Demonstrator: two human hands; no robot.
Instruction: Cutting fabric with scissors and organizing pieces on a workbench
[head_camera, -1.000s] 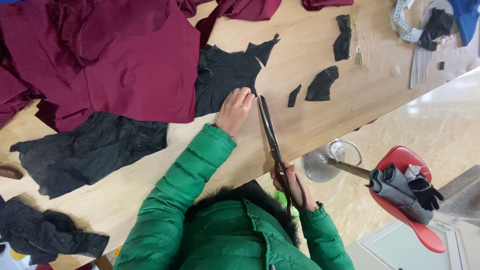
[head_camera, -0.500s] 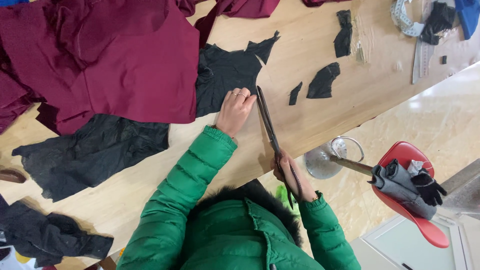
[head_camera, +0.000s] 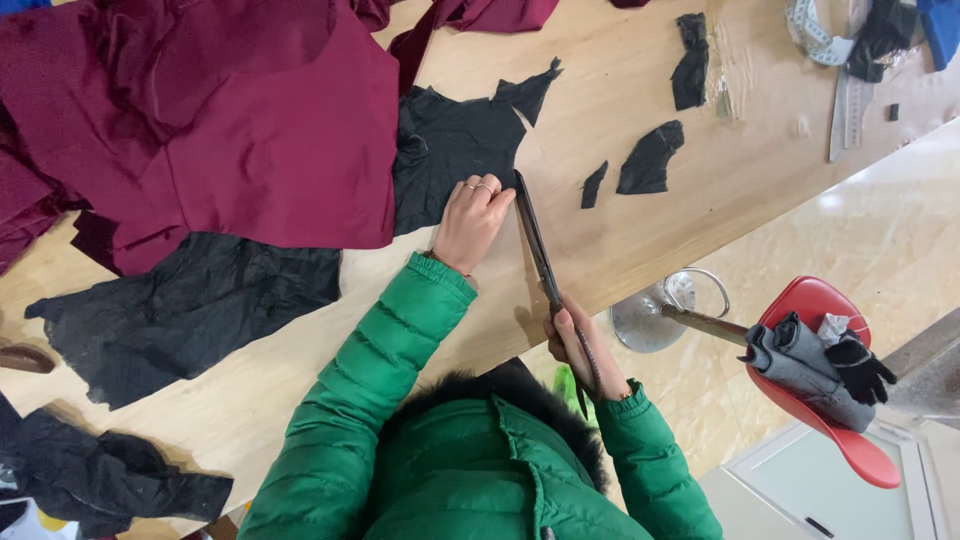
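Observation:
My left hand (head_camera: 470, 222) rests flat on the edge of a black fabric sheet (head_camera: 450, 150) lying on the wooden table (head_camera: 650, 240). Long dark scissors (head_camera: 540, 255) sit in my right hand (head_camera: 580, 350), which grips the handles near the table's near edge. The blade tips reach the black fabric just right of my left fingers. A large maroon fabric (head_camera: 220, 130) overlaps the black sheet on the left. Both arms wear green puffy sleeves.
Small black offcuts (head_camera: 650, 160) lie right of the scissors, another (head_camera: 690, 65) further back. More black fabric (head_camera: 190, 310) spreads at the left and bunches at the lower left (head_camera: 90, 475). A red stool (head_camera: 830, 380) holding grey cloth and gloves stands on the floor at right.
My left hand has slid a little further onto the black fabric, and the scissors have advanced along its edge with my right hand.

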